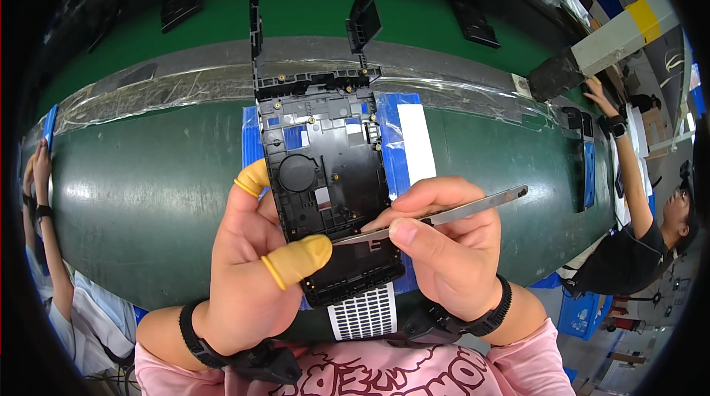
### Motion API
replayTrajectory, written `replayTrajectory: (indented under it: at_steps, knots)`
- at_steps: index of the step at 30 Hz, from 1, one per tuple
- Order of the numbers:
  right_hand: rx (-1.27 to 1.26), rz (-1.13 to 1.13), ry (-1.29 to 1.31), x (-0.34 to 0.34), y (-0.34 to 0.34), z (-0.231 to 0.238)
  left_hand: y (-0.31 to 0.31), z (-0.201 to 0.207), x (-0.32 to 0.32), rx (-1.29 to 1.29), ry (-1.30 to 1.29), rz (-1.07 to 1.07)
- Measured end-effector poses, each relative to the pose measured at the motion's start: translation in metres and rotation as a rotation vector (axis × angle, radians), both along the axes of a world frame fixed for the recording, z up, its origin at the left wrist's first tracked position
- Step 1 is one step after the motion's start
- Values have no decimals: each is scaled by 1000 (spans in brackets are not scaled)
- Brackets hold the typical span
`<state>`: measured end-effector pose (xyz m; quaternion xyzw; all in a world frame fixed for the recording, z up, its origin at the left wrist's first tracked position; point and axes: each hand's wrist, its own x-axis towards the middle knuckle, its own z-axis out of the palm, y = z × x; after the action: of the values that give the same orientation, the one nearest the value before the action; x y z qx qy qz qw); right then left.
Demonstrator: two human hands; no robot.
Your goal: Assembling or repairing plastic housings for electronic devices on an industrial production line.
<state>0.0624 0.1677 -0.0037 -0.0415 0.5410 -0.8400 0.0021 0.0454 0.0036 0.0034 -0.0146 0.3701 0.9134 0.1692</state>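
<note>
My left hand (255, 248), with yellow finger cots on the thumb and a finger, is closed round the left edge of a long black plastic housing (325, 167). The housing has an open frame at its far end, small brass inserts and a round recess. Metal tweezers (473, 207) lie pinched in my right hand (451, 248). Their tip reaches over the near part of the housing, close to my left thumb. I cannot make out whether the tip holds anything. The right fingertips are at the housing's right edge.
Under the housing lie a blue sheet (255, 137), a white paper (418, 141) and a white sheet with black oval stickers (362, 315). More black housings (470, 19) rest on a green belt (414, 11) beyond. A co-worker (636, 226) reaches in at right; another person's hands (38, 167) are at left.
</note>
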Motion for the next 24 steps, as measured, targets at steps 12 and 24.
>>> replayTrajectory:
  at_steps: [12,24]
  knots:
    - [-61,-156,-123,-3,27,17,-16,4,-20,-261,324,246]
    - [158,-158,-353,7,21,-12,-29,-8,-30,-133,57,267]
